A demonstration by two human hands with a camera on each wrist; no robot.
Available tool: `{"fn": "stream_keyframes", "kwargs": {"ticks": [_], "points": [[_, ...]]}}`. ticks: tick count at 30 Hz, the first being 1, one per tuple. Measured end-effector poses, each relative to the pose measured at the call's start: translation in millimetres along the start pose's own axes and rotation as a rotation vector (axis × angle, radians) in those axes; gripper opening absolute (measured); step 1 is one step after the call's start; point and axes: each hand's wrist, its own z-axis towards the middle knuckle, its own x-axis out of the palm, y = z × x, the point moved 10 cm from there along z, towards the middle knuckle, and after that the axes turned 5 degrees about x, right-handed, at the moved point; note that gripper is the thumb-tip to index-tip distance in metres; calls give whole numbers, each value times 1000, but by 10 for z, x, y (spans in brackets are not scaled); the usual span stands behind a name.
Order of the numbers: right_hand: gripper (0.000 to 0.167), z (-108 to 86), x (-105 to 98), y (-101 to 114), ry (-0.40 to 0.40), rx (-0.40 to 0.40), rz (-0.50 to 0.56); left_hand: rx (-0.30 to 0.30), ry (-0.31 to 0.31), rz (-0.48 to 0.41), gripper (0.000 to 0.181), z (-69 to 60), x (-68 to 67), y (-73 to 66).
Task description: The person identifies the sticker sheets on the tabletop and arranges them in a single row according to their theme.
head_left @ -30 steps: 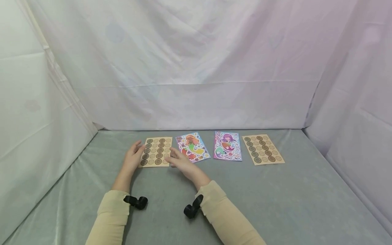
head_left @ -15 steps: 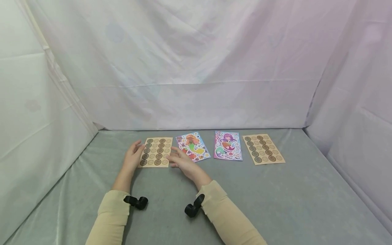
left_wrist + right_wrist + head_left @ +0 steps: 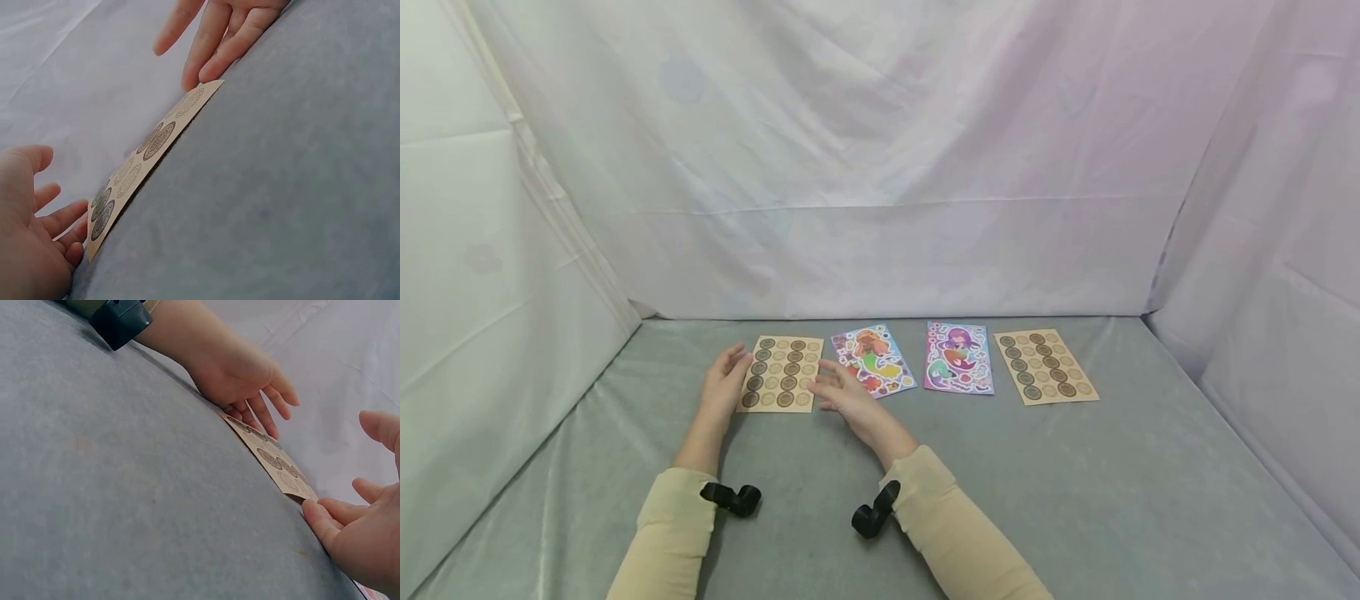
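A tan sheet of round, brown-printed stickers [image 3: 780, 375] lies on the grey cloth, at the left end of a row. Along its left edge is my left hand [image 3: 722, 387], whose fingertips touch the sheet in the left wrist view. My right hand [image 3: 855, 406] is at the opposite edge with loosely extended fingers. In the right wrist view, the right fingertips [image 3: 310, 508] meet the sheet's near corner, which looks slightly raised. Neither hand curls round the sheet. Just beyond the right hand lies a colourful mermaid sticker sheet [image 3: 880, 367], set at an angle.
Farther right lie a purple-haired mermaid sticker sheet [image 3: 958, 358] and a second tan sheet of round stickers [image 3: 1047, 368], tilted. Grey cloth [image 3: 1075, 500] covers the table. White fabric hangs at the back [image 3: 880, 258] and on both sides.
The left tan sheet has shifted very slightly toward me between my hands. My right hand has moved a little to the right since the first frame. The other sheets stay in place.
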Motion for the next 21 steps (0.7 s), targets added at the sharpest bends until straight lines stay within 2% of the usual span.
{"fn": "stream_keyframes", "kwargs": {"ticks": [3,4,10,11,14,21], "points": [[59,-16,-8,16,-13,-7,11,-8,-13,-18,54,-18,-16,-9],[58,-21,-13,22,-19,-10,16,-4,-19,-21,55,9,-21,37],[59,-40,-35,44,-51,-24,7,-24,-70,-98,50,20,-70,84],[59,-44,-34,46,-54,-25,1,-37,-78,-118,48,-8,-78,50],[58,-59,-32,52,-60,-31,-13,-54,-98,-144,46,1,-95,69],[58,-85,-37,99,-85,-69,-13,-52,-113,-205,46,15,-106,61]]}}
